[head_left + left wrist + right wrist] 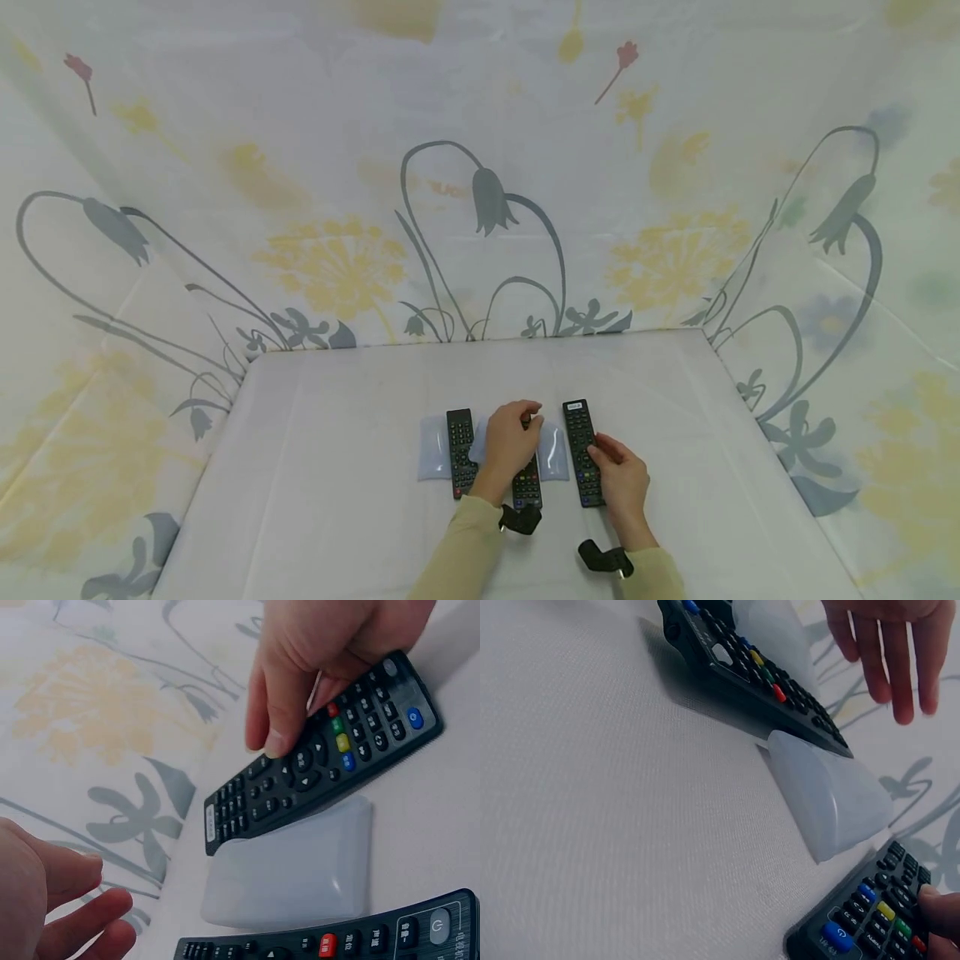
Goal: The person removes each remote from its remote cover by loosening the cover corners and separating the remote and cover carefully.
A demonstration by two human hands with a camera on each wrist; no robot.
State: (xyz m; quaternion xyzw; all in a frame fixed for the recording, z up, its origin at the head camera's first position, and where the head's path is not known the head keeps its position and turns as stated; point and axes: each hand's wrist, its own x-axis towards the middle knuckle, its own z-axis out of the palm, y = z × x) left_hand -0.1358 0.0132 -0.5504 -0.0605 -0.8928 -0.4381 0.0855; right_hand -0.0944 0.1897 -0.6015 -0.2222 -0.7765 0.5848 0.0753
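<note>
My right hand grips the rightmost black remote control along its right edge, thumb on the button face. In the left wrist view that remote tilts, with the white label at its far end showing. My left hand is over the middle remote, covering part of it. Its fingers are relaxed with nothing between them, and the right wrist view shows the left hand apart from the remotes. Between the middle and right remotes lies a pale bluish, smooth rectangular packet.
A third black remote lies to the left, beside another pale packet. A further pale packet is partly hidden by the left hand. The white table meets a floral cloth wall at its back edge.
</note>
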